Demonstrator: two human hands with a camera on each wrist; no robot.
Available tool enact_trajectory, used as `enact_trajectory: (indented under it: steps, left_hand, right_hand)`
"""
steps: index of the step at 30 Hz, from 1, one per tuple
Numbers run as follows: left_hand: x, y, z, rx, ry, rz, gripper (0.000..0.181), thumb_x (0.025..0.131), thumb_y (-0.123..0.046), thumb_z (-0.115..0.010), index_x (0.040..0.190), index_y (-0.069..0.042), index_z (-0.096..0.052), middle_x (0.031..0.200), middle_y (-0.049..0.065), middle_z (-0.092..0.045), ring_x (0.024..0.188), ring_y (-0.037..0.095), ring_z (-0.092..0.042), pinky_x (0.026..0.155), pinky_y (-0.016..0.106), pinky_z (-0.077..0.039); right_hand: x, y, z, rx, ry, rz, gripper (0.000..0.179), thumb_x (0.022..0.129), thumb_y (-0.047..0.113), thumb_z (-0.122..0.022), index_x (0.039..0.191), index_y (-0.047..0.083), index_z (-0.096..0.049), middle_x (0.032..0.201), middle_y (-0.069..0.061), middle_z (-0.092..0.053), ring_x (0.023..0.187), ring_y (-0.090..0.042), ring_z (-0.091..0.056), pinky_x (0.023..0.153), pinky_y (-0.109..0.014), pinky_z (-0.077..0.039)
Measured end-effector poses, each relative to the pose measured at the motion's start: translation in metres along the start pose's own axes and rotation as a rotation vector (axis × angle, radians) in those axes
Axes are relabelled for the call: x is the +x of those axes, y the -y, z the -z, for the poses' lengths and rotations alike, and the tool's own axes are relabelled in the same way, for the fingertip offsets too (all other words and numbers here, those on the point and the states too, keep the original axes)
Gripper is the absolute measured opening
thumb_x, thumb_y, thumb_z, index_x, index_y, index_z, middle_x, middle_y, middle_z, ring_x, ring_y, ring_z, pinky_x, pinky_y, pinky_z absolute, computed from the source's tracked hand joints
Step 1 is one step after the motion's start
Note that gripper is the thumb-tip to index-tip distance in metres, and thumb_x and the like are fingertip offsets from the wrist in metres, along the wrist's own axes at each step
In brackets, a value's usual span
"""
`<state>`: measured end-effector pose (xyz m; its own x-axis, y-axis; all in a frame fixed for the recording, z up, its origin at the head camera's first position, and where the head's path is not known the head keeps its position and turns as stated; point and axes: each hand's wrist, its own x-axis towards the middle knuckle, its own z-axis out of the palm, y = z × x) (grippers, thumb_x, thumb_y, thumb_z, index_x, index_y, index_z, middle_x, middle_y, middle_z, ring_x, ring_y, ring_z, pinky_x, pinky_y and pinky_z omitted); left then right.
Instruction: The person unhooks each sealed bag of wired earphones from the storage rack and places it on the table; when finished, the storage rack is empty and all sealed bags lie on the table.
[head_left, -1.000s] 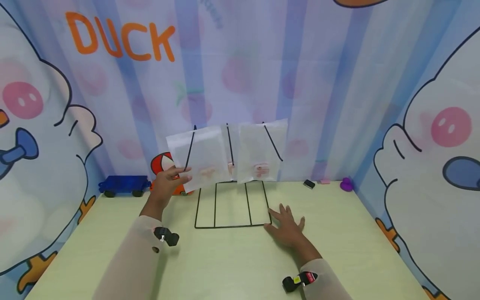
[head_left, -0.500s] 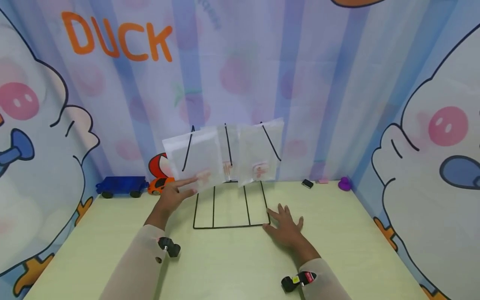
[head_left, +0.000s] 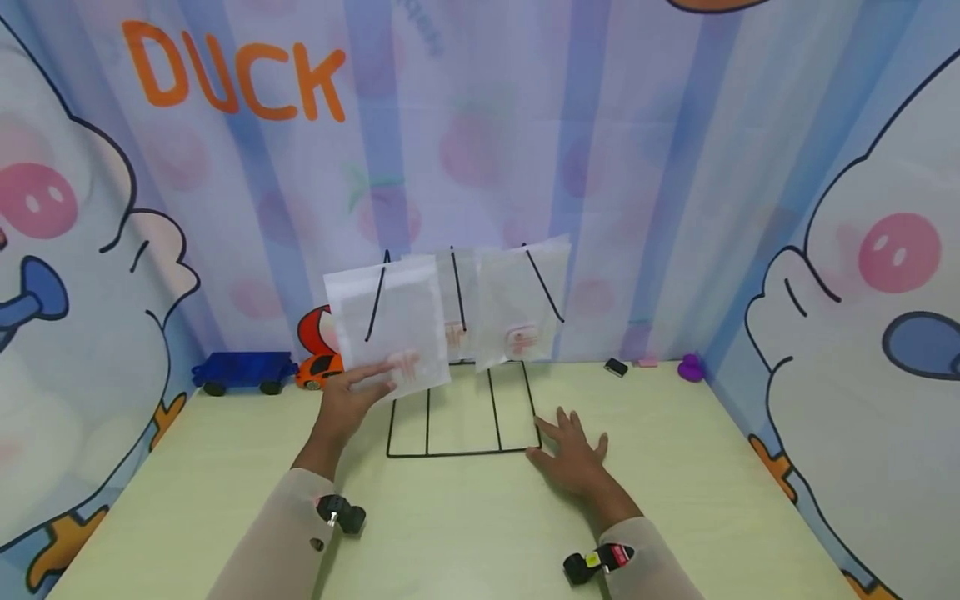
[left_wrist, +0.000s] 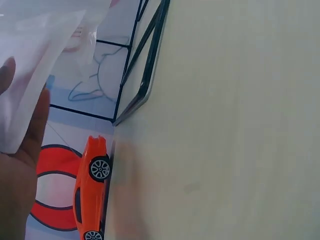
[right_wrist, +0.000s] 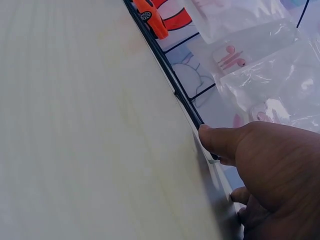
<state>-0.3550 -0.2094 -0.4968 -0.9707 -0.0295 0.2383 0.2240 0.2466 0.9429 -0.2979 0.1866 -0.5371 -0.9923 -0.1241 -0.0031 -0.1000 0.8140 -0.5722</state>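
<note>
A black wire display rack (head_left: 457, 454) stands at the back, with three translucent plastic bags hung on its prongs. My left hand (head_left: 345, 408) pinches the lower left corner of the left bag (head_left: 382, 308), thumb in front and fingers behind. A reddish item shows faintly through that bag. The middle bag (right_wrist: 270, 42) holds pink-red earphones (right_wrist: 232, 57), and the right bag (head_left: 510, 292) has a similar reddish item low inside. My right hand (head_left: 573, 458) is spread at the rack's front right corner; its thumb (right_wrist: 220, 140) touches the base rail in the right wrist view.
An orange toy car (head_left: 315, 371) and a blue toy wagon (head_left: 243, 371) sit at the back left. Along the back right lie a small black object (head_left: 617, 367), a pink piece (head_left: 646, 363) and a purple object (head_left: 691, 367). Printed curtains enclose the table.
My left hand has moved a little right and down. The left bag's lower end has come down and forward, uncovering the orange car. My right hand has stayed at the rack corner.
</note>
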Motion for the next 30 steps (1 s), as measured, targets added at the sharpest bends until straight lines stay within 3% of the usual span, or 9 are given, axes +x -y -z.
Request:
enact_trajectory:
  steps: [4,10,16,23,30]
  left_hand:
    - [-0.013,-0.005,-0.005,-0.020,-0.042,-0.025,0.041,0.092,-0.016,-0.089,0.132,-0.013,-0.081,0.150,0.011,-0.068,0.140,0.033,-0.061,0.114,0.059,-0.055]
    - [-0.030,-0.014,-0.008,-0.084,-0.040,-0.047,0.040,0.092,-0.009,-0.087,0.131,-0.010,-0.080,0.150,0.009,-0.065,0.140,0.029,-0.058,0.114,0.060,-0.055]
    - [-0.042,-0.020,-0.008,-0.035,-0.065,0.001,0.040,0.092,-0.012,-0.089,0.131,-0.011,-0.081,0.150,0.010,-0.067,0.137,0.027,-0.058,0.114,0.055,-0.056]
    - [-0.062,-0.022,-0.002,-0.028,-0.067,-0.017,0.038,0.092,-0.008,-0.087,0.130,-0.006,-0.081,0.147,0.015,-0.068,0.133,0.028,-0.061,0.092,0.024,-0.062]
    - [-0.081,-0.024,0.004,-0.023,-0.061,-0.078,0.036,0.091,-0.009,-0.089,0.127,-0.006,-0.082,0.136,0.014,-0.071,0.113,0.010,-0.067,0.079,0.025,-0.066]
  right_hand:
    - [-0.001,0.000,0.000,0.024,0.003,0.004,0.063,0.106,0.042,-0.066,0.163,0.019,-0.053,0.180,-0.025,-0.024,0.170,-0.049,-0.010,0.124,-0.086,0.008]
    - [-0.001,-0.001,-0.003,0.016,0.004,0.003,0.064,0.106,0.043,-0.066,0.163,0.019,-0.053,0.180,-0.024,-0.024,0.170,-0.049,-0.010,0.124,-0.086,0.007]
    - [0.000,-0.004,-0.003,0.011,0.007,0.007,0.064,0.106,0.043,-0.066,0.163,0.019,-0.053,0.180,-0.024,-0.024,0.170,-0.049,-0.010,0.124,-0.086,0.008]
    - [-0.002,-0.002,-0.002,0.001,0.007,0.005,0.063,0.106,0.043,-0.066,0.163,0.019,-0.053,0.180,-0.024,-0.025,0.170,-0.050,-0.011,0.124,-0.087,0.006]
    - [-0.001,-0.004,-0.002,-0.016,0.006,0.004,0.064,0.106,0.045,-0.064,0.164,0.020,-0.051,0.180,-0.024,-0.024,0.170,-0.050,-0.011,0.124,-0.087,0.006]
